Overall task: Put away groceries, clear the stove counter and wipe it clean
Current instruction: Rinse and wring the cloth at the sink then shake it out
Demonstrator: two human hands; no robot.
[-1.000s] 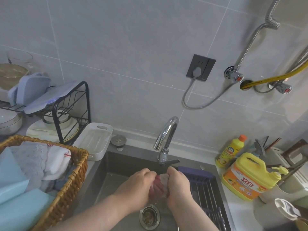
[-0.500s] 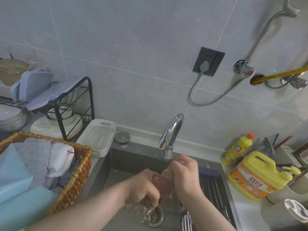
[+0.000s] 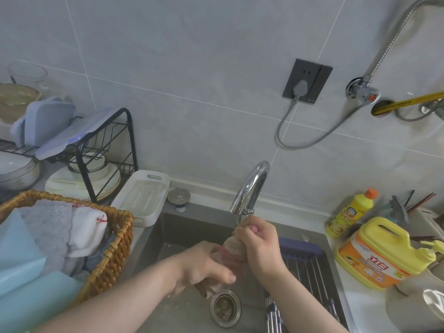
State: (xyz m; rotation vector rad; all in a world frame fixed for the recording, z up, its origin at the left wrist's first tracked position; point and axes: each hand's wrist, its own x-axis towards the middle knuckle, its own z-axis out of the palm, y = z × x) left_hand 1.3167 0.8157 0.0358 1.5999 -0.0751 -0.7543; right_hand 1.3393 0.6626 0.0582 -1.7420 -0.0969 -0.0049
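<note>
- The left hand (image 3: pixel 204 267) grips the lower end of a twisted cloth (image 3: pixel 231 248); the right hand (image 3: pixel 260 246) grips its upper end, just below the faucet (image 3: pixel 251 188).
- The opposed grips suggest wringing; the sink (image 3: pixel 192 227) beneath the faucet would catch the runoff.

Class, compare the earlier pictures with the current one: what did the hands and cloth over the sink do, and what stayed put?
The right hand rose toward the faucet while the left hand stayed low above the drain, stretching the cloth into a twisted rope. Both hands kept their grip; nothing was released. The basket and detergent jug stayed put.
</note>
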